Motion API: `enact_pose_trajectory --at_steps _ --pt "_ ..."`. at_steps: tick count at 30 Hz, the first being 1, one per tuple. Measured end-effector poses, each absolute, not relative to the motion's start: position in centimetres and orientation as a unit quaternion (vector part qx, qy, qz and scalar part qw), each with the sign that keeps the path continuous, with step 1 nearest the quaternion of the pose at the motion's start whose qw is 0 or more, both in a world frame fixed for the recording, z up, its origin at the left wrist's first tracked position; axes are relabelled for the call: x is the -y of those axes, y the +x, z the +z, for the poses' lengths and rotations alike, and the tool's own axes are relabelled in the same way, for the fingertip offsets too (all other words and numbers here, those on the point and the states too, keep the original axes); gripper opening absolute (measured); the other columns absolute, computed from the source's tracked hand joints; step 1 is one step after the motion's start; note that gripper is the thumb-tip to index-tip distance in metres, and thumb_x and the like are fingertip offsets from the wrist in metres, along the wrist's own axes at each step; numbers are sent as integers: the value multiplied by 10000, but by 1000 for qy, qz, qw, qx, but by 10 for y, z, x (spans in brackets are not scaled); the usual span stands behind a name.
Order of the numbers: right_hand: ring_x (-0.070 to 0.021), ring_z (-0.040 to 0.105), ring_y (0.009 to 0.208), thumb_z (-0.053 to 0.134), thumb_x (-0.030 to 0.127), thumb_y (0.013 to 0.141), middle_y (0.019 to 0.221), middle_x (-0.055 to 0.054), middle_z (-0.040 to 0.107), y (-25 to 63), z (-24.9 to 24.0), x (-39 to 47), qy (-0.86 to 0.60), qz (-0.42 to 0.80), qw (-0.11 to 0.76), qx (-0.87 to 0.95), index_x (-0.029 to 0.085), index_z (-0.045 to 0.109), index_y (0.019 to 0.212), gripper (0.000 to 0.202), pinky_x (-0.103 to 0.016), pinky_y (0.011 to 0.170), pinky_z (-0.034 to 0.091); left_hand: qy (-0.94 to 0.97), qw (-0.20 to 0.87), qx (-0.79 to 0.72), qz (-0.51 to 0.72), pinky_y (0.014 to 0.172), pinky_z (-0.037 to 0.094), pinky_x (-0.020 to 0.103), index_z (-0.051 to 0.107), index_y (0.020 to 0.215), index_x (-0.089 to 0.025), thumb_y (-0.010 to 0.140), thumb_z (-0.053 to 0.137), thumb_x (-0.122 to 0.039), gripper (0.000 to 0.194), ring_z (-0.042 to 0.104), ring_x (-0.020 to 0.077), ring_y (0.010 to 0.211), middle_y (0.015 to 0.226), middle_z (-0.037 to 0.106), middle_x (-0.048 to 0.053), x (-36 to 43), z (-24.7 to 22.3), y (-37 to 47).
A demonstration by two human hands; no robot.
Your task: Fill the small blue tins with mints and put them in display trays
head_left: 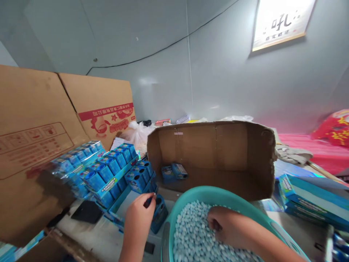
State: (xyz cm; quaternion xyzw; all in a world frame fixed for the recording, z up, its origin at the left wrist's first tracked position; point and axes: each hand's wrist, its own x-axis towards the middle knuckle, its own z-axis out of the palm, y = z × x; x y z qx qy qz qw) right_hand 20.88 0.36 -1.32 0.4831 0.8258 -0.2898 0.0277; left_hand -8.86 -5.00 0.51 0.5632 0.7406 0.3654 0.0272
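Observation:
A teal tub (pixel 209 193) at the bottom centre holds many small pale blue candies (pixel 191 233). My right hand (pixel 220 223) is down among them with its fingers curled; what they hold, if anything, is hidden. My left hand (pixel 141 207) is pinched at a small pale piece, over a blue box (pixel 159 214) with round holes, just left of the tub. Behind that hand stands a group of similar small blue boxes (pixel 139 176) in a blue display tray (pixel 122 205).
An open cardboard box (pixel 201 145) lies behind the tub with two small blue boxes (pixel 174 171) inside. Wrapped and unwrapped blue packs (pixel 100 174) stack at left before large cartons (pixel 103 105). Flat blue trays (pixel 313 203) lie at right.

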Motion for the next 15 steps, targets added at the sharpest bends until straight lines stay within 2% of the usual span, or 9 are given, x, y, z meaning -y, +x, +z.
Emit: enact_pose_trajectory --at_steps 7,15 --pt "-271 670 865 603 137 580 947 -44 753 212 -14 -3 497 -302 27 -813 266 741 848 328 -326 654 388 626 -6 -723 292 892 513 433 761 852 -216 908 580 -326 219 660 281 935 905 730 69 49 -2 -77" --pt "-243 671 762 576 115 585 802 -34 749 216 -28 -7 493 -298 0 -817 274 736 773 294 -323 628 391 594 -25 -748 295 921 517 438 759 971 -199 922 567 -352 250 643 284 1005 1054 673 96 51 -6 -80"
